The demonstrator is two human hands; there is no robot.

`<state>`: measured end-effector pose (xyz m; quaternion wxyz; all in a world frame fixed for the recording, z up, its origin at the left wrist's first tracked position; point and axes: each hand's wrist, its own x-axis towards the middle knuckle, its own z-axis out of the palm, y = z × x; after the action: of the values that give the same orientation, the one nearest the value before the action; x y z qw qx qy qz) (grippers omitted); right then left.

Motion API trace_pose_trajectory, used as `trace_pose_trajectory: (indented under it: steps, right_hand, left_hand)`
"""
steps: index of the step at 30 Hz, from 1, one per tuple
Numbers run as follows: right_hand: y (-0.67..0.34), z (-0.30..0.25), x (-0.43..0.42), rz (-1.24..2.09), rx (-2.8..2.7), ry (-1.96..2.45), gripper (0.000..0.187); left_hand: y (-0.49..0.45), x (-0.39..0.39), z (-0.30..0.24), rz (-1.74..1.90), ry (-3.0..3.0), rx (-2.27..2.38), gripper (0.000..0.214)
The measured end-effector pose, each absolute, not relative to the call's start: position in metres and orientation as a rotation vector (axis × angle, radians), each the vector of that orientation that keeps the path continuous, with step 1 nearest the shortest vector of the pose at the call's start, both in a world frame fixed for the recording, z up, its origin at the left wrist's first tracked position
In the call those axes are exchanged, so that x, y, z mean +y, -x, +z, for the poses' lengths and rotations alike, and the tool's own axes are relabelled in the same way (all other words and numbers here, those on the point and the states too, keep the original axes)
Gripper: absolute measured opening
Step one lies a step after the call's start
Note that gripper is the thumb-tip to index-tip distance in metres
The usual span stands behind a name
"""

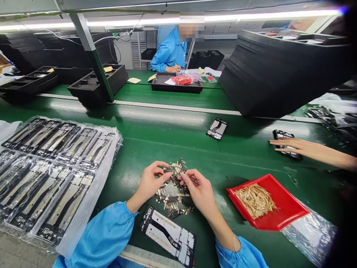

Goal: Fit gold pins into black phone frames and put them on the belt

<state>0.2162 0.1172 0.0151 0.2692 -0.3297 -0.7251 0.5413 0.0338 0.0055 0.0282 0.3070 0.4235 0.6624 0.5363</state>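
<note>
My left hand and my right hand meet over a pile of small black and gold strip-like parts on the green work surface. The thumb and fingers of each hand are pinched together at the top of the pile. What they hold is too small to make out among the parts. Just below the pile, nearest me, lies a phone frame with its inner side up, showing white plates and a black flat strip. It is apart from both hands.
Left, a clear plastic tray holds several phone frames. Right, a red scoop tray contains thin tan strips, beside a plastic bag. Another person's hand touches a phone frame. Black trays stand behind; a co-worker sits opposite.
</note>
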Motion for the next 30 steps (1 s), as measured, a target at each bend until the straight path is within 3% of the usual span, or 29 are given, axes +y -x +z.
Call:
trace_pose_trajectory:
  steps: [6,11,16,30]
  right_hand:
    - [-0.217,0.023,0.118,1.573,-2.014,0.799,0.04]
    - [-0.214,0.035,0.109,1.721,-2.003,0.716,0.048]
    - [-0.217,0.035,0.112,1.93,-1.859,0.694,0.048]
    - [-0.219,0.034,0.115,1.913,-1.876,0.654,0.042]
  left_hand:
    - [-0.041,-0.002,0.037,1.347,-1.443,1.939,0.014]
    - [-0.041,-0.004,0.037,1.392,-1.551,1.826,0.029]
    - [-0.036,-0.001,0.035,1.491,-1.496,1.813,0.029]
    - [-0.036,0.0,0.036,1.532,-1.437,1.806,0.032]
